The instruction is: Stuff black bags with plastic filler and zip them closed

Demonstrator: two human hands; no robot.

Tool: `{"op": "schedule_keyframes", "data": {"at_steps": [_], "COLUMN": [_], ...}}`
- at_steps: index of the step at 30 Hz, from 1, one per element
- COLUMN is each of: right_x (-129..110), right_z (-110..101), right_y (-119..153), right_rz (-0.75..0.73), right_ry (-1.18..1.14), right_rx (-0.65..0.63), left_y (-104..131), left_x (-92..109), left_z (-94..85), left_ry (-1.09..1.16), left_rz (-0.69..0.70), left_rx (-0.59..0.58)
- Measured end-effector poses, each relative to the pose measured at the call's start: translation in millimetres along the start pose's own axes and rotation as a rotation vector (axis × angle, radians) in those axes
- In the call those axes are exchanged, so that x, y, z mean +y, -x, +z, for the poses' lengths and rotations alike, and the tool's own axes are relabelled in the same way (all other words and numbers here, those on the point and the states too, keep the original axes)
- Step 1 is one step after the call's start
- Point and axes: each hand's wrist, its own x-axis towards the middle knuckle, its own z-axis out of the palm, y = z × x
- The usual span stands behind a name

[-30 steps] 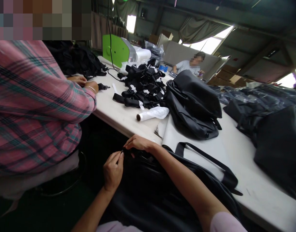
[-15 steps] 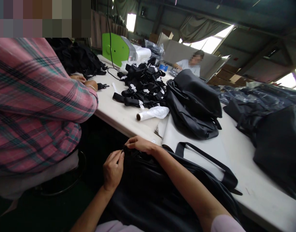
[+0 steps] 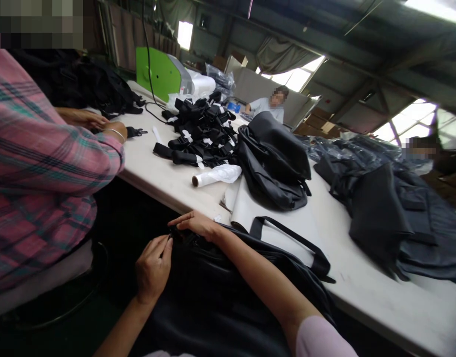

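A black bag (image 3: 220,292) lies in my lap against the edge of the white table (image 3: 365,292). My left hand (image 3: 152,267) pinches the bag's top corner with fingers closed on the fabric. My right hand (image 3: 196,224) presses on the same top edge, fingers curled over it, a few centimetres from the left hand. A black strap (image 3: 287,238) from the bag loops up onto the table.
A person in a pink plaid shirt (image 3: 38,163) sits close on my left, hands on the table. A pile of black straps (image 3: 203,131), a plastic roll (image 3: 213,176), a black backpack (image 3: 272,158), more dark bags (image 3: 391,213) and a green machine (image 3: 157,74) stand on the table. Other people sit farther back.
My view has shifted right, so everything slid left in the picture. Both hands stay at the bag's top corner, with my right fingers stretched a little flatter.
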Motion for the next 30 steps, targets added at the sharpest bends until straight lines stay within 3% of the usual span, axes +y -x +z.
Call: {"op": "schedule_keyframes", "data": {"at_steps": [8,16,19,23,27,30], "right_x": [1,0,-3,-7,8,32], "right_z": [-3,-4,-10,-32,-47,-42], "right_y": [-2,5,22,65,106,123], "right_rz": [0.043,0.065,-0.05,-0.136,-0.06,-0.01], "right_ry": [-0.046,0.029,0.175,0.465,0.586,0.245], "right_rx": [-0.02,-0.122,-0.156,-0.18,-0.085,-0.063], "left_y": [-1,0,-3,-10,-14,-7], "left_x": [2,2,-1,1,28,64], "left_z": [1.4,0.0,-2.3,-7.6,-13.8,-15.2], "left_ry": [-0.014,-0.011,-0.007,-0.006,-0.058,0.024], "left_rz": [0.011,-0.033,-0.038,-0.028,0.037,0.195], "left_rx": [0.007,0.02,0.015,0.005,0.08,0.04]}}
